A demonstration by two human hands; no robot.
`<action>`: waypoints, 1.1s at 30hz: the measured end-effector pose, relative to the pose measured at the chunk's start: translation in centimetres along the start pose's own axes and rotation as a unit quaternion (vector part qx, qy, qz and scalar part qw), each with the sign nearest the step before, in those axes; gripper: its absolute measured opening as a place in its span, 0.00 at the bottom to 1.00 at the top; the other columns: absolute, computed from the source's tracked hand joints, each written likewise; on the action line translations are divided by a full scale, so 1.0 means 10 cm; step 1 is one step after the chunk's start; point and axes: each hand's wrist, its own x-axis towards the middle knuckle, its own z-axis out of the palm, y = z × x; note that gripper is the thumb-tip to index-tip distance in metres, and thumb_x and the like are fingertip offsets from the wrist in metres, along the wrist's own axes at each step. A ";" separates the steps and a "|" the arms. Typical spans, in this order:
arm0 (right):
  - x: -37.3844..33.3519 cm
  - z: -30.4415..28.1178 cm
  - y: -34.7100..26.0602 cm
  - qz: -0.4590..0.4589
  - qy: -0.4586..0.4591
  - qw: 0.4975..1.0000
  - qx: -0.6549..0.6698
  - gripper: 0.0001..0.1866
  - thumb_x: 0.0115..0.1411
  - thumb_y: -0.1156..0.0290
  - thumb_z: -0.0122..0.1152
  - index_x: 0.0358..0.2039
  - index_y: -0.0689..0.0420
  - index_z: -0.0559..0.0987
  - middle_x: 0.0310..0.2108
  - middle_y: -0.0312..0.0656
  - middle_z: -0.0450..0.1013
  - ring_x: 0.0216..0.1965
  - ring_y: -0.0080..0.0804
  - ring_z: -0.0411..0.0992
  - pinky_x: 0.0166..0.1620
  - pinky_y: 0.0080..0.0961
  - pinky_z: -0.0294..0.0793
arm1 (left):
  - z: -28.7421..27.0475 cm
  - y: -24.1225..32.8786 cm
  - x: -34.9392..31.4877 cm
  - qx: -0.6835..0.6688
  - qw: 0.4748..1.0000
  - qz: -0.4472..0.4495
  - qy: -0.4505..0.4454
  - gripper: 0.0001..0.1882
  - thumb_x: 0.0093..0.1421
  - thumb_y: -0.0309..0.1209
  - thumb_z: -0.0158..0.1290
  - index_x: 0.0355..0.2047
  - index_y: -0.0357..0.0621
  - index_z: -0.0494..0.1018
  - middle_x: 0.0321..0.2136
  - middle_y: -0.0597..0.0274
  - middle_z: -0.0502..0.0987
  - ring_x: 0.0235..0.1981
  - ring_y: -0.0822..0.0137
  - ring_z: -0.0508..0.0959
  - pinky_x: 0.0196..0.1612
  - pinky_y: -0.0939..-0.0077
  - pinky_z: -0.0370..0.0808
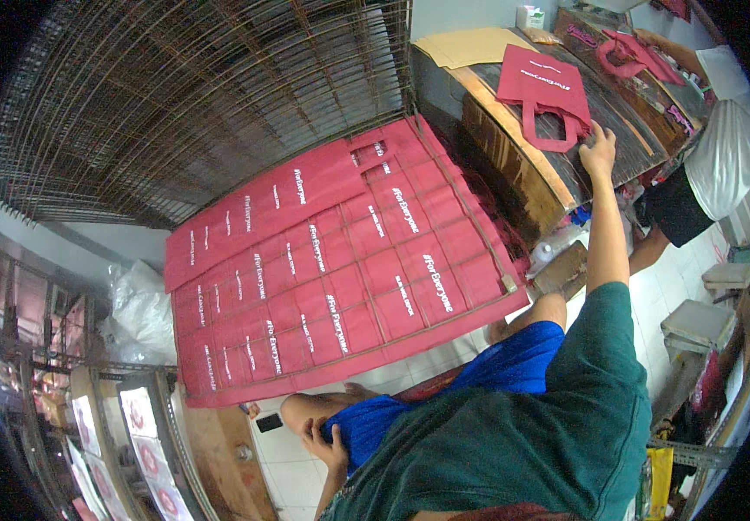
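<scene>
A red cloth tote bag (541,80) with white lettering lies on the dark wooden table at the upper right, its handle loop toward me. My right hand (598,152) reaches out to the bag's near right corner, fingers and thumb closed on its edge beside the handle. Resting on my left knee is my left hand (326,445), fingers spread and nothing in it. Before me a wire drying rack (375,319) holds several rows of red printed bags (409,269). Across its far side lies another strip of red bags (257,204).
Raised wire racks (192,95) stand over the far left. Brown paper (470,48) lies on the wooden table (522,161). Another person in a grey shirt (726,152) handles a red bag (644,59) at the far right. A phone (268,423) lies on the tiled floor by my left knee.
</scene>
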 end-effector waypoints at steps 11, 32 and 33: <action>0.41 0.01 -0.31 0.017 -0.219 0.961 -0.167 0.35 0.55 0.64 0.59 0.65 0.34 0.62 0.62 0.35 0.64 0.63 0.42 0.60 0.58 0.48 0.67 | -0.01 -0.03 -0.08 0.011 1.000 0.008 0.009 0.19 0.54 0.44 0.58 0.41 0.47 0.75 0.49 0.49 0.69 0.54 0.48 0.66 0.56 0.52 0.60; -0.17 -2.25 -2.22 -0.439 -0.063 0.787 0.429 0.12 0.54 0.80 0.48 0.38 0.67 0.75 0.36 0.41 0.71 0.41 0.32 0.69 0.47 0.23 0.67 | 0.84 2.50 1.26 -0.601 0.552 -0.187 -0.547 0.53 0.53 0.76 0.33 0.64 0.46 0.57 0.59 0.49 0.65 0.61 0.51 0.65 0.58 0.49 0.66; -0.20 -2.39 -2.20 -0.434 -0.081 0.784 0.435 0.11 0.55 0.79 0.48 0.38 0.67 0.75 0.37 0.41 0.71 0.41 0.32 0.69 0.48 0.24 0.67 | 0.92 2.67 1.36 -0.642 0.455 -0.216 -0.578 0.58 0.49 0.80 0.30 0.66 0.47 0.54 0.62 0.49 0.61 0.62 0.49 0.63 0.59 0.45 0.64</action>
